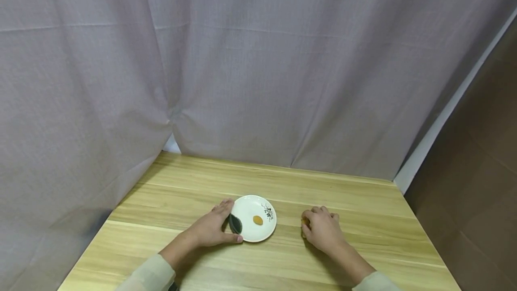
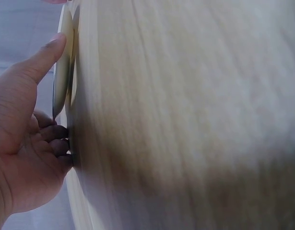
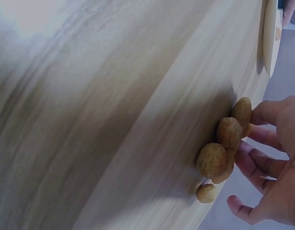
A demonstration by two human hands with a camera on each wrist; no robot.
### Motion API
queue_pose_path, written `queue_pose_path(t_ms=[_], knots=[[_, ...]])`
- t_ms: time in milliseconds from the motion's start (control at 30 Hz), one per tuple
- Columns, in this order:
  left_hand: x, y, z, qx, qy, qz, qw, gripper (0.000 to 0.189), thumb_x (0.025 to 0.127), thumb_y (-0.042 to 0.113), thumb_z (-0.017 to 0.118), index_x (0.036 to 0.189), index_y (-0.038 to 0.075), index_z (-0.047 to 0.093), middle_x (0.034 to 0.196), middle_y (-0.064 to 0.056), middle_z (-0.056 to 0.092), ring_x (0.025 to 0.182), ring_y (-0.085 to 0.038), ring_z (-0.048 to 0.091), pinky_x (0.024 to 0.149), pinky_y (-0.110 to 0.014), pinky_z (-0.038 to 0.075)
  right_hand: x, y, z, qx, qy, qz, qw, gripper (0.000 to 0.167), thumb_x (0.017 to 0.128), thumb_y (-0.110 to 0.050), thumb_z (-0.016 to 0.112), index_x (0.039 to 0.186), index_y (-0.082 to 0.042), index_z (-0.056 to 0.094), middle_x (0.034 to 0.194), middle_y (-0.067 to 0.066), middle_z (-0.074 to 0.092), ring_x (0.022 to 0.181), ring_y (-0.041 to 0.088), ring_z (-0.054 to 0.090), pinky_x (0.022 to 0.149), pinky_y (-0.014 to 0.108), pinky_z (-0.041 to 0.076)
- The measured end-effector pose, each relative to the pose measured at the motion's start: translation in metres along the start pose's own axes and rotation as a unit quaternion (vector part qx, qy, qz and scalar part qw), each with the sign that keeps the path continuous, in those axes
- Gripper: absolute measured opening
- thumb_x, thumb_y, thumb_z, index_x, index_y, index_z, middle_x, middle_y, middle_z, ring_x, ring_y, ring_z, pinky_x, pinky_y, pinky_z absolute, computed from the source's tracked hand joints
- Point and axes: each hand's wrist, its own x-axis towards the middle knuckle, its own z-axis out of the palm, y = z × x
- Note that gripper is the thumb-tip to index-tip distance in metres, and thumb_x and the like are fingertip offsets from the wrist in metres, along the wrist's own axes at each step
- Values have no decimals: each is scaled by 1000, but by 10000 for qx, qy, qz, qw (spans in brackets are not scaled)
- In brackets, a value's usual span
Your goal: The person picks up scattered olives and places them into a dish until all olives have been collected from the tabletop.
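I can read no text, label, brand or number from here. The one thing I see that might pass for writing is the dark print (image 1: 268,212) on the plate (image 1: 251,206), which sits near 6 o'clock in my head view; the print lies toward the plate's 2 o'clock. It looks to me like a flowered sprig with thin curling strokes, too small for me to tell whether any stroke is a character. My left wrist view has the plate edge-on at 10 o'clock, my right wrist view at 2 o'clock, and I make out no lettering in either.
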Motion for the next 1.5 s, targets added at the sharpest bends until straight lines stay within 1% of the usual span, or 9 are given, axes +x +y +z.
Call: queue_pose_path(t_ms=[100, 333, 500, 600, 667, 867, 1033, 1200, 1500], knots=[[1, 0, 0, 13, -4, 3, 10000, 128, 89, 68, 84, 172, -6, 23, 183, -24, 23, 172, -43, 21, 140, -61, 23, 1, 0, 1, 17, -42, 48, 10000, 12, 92, -16, 87, 102, -14, 81, 93, -1, 71, 89, 20, 59, 86, 68, 58], [1, 1, 2, -3, 1, -17, 10000, 128, 88, 68, 84, 173, -6, 23, 183, -23, 23, 172, -43, 22, 140, -61, 24, 1, 0, 1, 40, 27, 48, 10000, 12, 90, -15, 86, 100, -14, 80, 93, 0, 71, 89, 20, 59, 87, 69, 57], [1, 1, 1, -7, 23, -21, 10000, 128, 88, 67, 85, 173, -6, 23, 183, -23, 24, 172, -43, 22, 140, -61, 24, 1, -2, 1, 3, 140, 3, 9999, 13, 90, -17, 85, 101, -15, 81, 101, 4, 76, 94, 23, 64, 92, 70, 57], [2, 2, 1, -19, 19, -35, 10000, 128, 88, 67, 85, 173, -6, 23, 183, -23, 24, 171, -43, 22, 140, -62, 24, 2, -4, 0, 1, 266, -91, 9996, 14, 90, -18, 85, 102, -15, 81, 104, 5, 77, 96, 25, 65, 93, 71, 57], [2, 2, 1, -33, 12, -41, 10000, 128, 88, 67, 86, 173, -6, 23, 183, -24, 24, 171, -43, 22, 140, -62, 24, 3, -6, -1, 15, 387, -150, 9991, 13, 89, -18, 85, 101, -16, 80, 102, 4, 77, 95, 24, 65, 93, 70, 57], [3, 2, 1, -25, 14, -19, 10000, 128, 88, 67, 85, 173, -6, 24, 183, -24, 24, 172, -43, 22, 140, -62, 24, 7, -13, -4, 71, 889, -407, 9952, 14, 85, -16, 86, 97, -18, 78, 95, 0, 74, 92, 21, 64, 87, 64, 58], [2, 1, 1, -18, 10, 5, 10000, 128, 88, 67, 85, 172, -6, 24, 182, -24, 24, 172, -43, 22, 140, -61, 23, 11, -23, -6, 159, 1115, -605, 9918, 15, 83, -15, 85, 97, -18, 78, 93, -1, 74, 90, 20, 64, 87, 63, 59], [1, 2, 1, -48, 7, 19, 10000, 127, 88, 65, 86, 172, -7, 24, 182, -25, 24, 171, -44, 22, 140, -62, 23, 17, -34, -8, 237, 1165, -809, 9896, 16, 84, -15, 85, 98, -17, 78, 94, 0, 75, 91, 21, 64, 88, 64, 59], [4, 0, 0, -13, 34, 48, 10000, 128, 88, 66, 85, 171, -9, 24, 182, -26, 24, 171, -44, 22, 140, -61, 23, 30, -57, -7, 301, 916, -1056, 9897, 16, 87, -20, 85, 102, -17, 79, 101, 0, 77, 99, 25, 66, 95, 67, 57]])
